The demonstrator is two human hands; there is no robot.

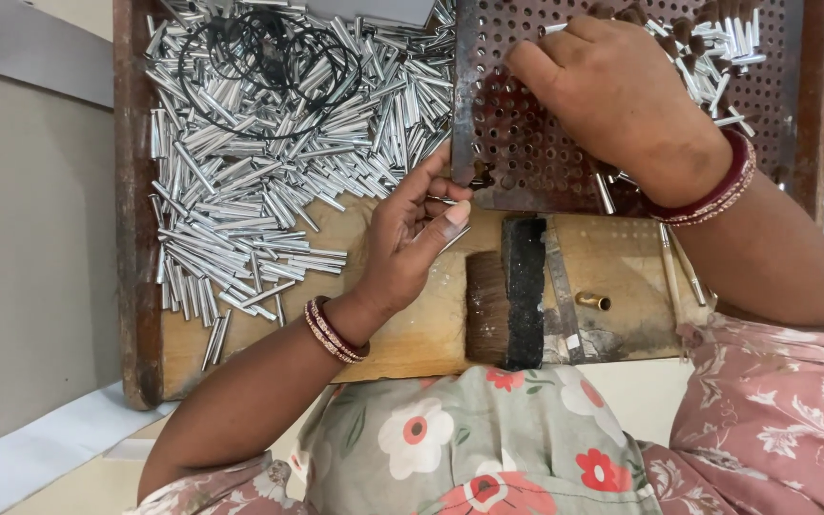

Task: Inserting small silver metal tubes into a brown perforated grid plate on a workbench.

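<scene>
1. Wooden worktop (412, 334), rimmed by a dark raised edge, seen from above; grey floor to the left.
2. Heap of short silver metal tubes (269, 162), spread over the left half of the worktop, a few strays near its lower edge.
3. Coil of thin black wire (269, 57), lying on top of the heap at the far side.
4. Rusty perforated metal plate (526, 143), on the right half, more tubes at its far right corner.
5. Left hand (412, 238), bangles at the wrist, fingers curled at the plate's lower left corner, pinching a thin silver tube (455, 238) between thumb and fingertips.
6. Right hand (612, 91), bangles at the wrist, resting palm-down on the plate, fingers bent; contents of its grip cannot be told.
7. Dark bristle brush (507, 300), lying near the worktop's front edge, just beside a small brass tube (593, 301).
</scene>
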